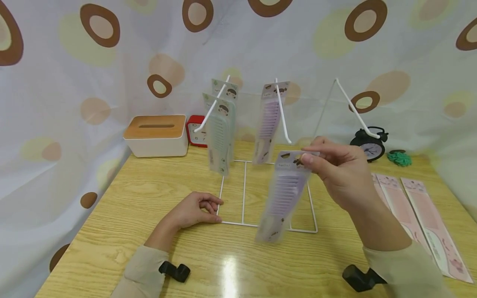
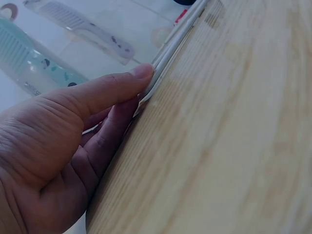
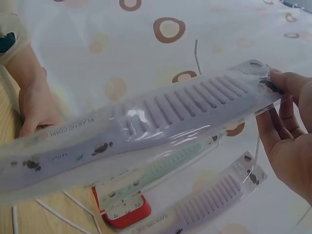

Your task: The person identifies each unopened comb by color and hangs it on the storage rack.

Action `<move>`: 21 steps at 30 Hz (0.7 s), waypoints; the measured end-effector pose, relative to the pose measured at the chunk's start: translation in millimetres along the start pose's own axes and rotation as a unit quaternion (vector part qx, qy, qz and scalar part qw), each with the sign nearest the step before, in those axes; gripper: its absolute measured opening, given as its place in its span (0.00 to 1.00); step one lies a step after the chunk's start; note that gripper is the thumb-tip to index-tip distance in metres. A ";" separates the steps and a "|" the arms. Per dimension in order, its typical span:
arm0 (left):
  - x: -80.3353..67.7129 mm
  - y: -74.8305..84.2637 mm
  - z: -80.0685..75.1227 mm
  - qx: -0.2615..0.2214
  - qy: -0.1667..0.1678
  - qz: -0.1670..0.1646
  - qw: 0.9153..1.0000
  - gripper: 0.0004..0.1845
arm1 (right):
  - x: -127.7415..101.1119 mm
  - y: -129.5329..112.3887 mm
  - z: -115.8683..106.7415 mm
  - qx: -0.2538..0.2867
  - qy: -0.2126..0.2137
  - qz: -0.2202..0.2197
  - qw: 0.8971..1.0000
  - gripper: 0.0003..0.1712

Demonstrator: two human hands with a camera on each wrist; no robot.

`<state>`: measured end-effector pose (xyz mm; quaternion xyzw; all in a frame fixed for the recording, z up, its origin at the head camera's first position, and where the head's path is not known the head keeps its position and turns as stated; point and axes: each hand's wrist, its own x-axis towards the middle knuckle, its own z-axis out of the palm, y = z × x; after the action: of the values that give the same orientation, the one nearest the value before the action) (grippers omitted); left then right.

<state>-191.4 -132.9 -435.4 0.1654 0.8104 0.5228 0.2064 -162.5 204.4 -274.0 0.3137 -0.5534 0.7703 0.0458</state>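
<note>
Hanging from right fingers (image 1: 329,149), a purple comb (image 1: 285,194) partly hides the rack (image 1: 244,192).

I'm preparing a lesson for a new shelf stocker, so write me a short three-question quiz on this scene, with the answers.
1. True or false: the left hand touches the base of the white rack.
2. Pick one. The right hand holds:
A) a red clock
B) a packaged purple comb
C) a pink pack
3. Count: in the head view, how many pale green combs can be seen hanging on the left hook?

Key:
1. True; its fingers are at the base's near corner.
2. B; it pinches the package by its top.
3. Two, one in front of the other.
</note>
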 end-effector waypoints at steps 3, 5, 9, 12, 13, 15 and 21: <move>-0.1 -1.2 0.2 0.000 -0.001 0.003 1.000 0.25 | 5.6 -4.6 8.6 0.015 0.002 -0.017 1.000 0.15; -0.1 -1.9 0.1 0.001 -0.001 0.006 1.000 0.25 | 9.1 -7.6 13.6 0.007 0.015 -0.018 1.000 0.14; 0.5 -3.3 0.3 0.002 -0.001 0.010 1.000 0.25 | 15.3 -10.2 19.7 -0.008 0.041 -0.015 0.999 0.11; 0.6 -3.6 0.9 0.004 -0.002 0.008 1.000 0.25 | 17.9 -9.0 20.9 0.001 0.044 -0.014 0.999 0.12; 0.4 -3.4 1.2 0.004 -0.001 0.007 1.000 0.25 | 18.3 -8.2 20.6 0.007 0.042 -0.015 0.999 0.13; 0.3 -3.3 1.2 0.005 -0.001 0.007 1.000 0.25 | 18.6 -7.3 20.4 0.008 0.040 -0.013 0.999 0.14; 0.7 -2.1 0.1 0.005 0.002 0.002 1.000 0.24 | 20.9 -9.8 23.3 -0.032 0.054 0.005 0.998 0.13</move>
<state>-192.1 -133.3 -437.5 0.1668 0.8131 0.5193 0.2035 -165.0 181.7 -250.3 0.2667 -0.5764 0.7681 0.0817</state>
